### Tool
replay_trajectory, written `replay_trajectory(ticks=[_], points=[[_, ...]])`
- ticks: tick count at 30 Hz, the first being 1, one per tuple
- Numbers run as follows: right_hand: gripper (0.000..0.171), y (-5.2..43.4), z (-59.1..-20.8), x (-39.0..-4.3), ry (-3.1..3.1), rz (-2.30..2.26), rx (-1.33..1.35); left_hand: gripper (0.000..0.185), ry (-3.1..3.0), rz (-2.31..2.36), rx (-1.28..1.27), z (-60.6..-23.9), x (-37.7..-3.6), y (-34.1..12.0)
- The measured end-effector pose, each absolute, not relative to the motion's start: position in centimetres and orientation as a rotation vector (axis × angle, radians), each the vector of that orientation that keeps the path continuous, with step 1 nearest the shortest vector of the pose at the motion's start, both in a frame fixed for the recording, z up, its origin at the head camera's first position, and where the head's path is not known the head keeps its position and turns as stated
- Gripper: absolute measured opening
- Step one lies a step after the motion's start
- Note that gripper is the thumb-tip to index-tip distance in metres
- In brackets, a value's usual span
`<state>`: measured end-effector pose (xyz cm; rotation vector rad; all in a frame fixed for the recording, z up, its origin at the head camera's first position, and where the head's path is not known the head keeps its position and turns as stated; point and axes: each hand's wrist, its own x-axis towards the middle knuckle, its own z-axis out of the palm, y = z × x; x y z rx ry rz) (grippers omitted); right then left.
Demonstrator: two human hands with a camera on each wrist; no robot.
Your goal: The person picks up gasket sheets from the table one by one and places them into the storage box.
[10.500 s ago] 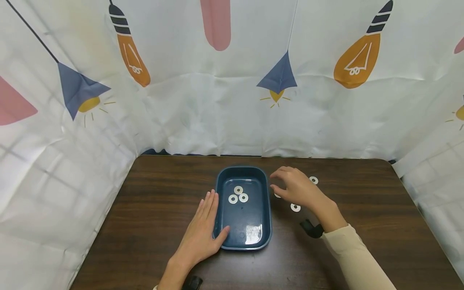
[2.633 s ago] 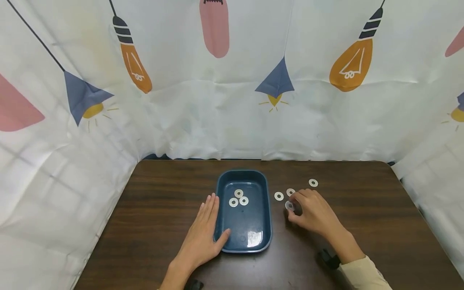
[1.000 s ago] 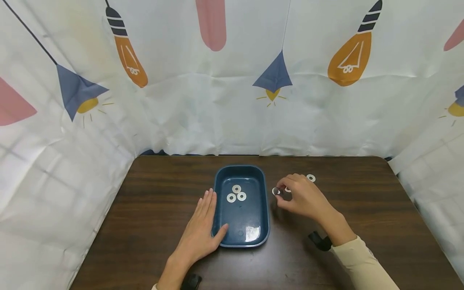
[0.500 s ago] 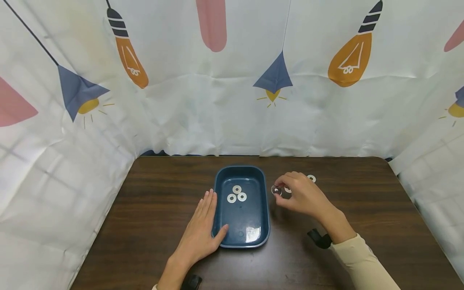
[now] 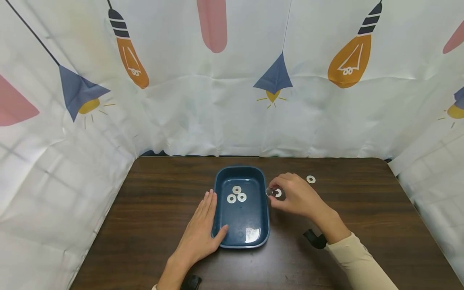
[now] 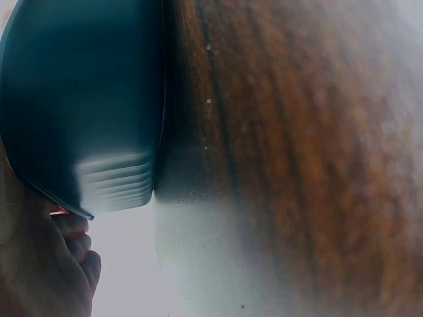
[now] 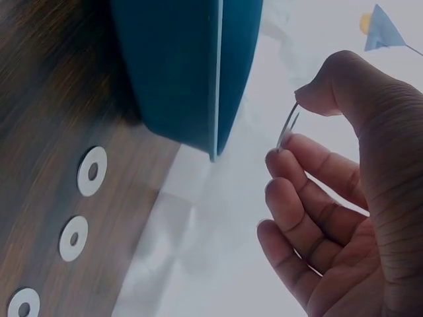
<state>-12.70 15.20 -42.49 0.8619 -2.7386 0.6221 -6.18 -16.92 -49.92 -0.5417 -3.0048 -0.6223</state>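
A dark blue tray [image 5: 266,217] sits mid-table with three white washers [image 5: 237,189] in its far half. My left hand [image 5: 200,235] lies flat on the table against the tray's left wall, thumb tip on the rim. My right hand [image 5: 274,196] hovers just off the tray's right rim and pinches one washer [image 5: 269,192] between thumb and forefinger. In the right wrist view that washer [image 7: 286,129] shows edge-on beside the tray's wall [image 7: 185,66]. The left wrist view shows only the tray's side [image 6: 79,99] and my palm.
Loose washers lie on the dark wooden table [image 5: 362,209] right of the tray: one by my fingers [image 5: 278,193], one farther right [image 5: 311,179]. The right wrist view shows three on the wood [image 7: 92,171]. A patterned white curtain [image 5: 232,100] encloses the table on three sides.
My right hand lifted a washer off the table and carried it left, now almost at the tray's right rim. The left hand has not moved.
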Motion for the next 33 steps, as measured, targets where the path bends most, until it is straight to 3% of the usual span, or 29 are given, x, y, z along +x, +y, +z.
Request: replay_trajectory(ticks=[33], points=[[0.016,11.3,-40.6,-14.0,-2.698,0.568,1.072,0.101,-3.021,-0.653,-0.531,-49.9,-6.2,-17.0]])
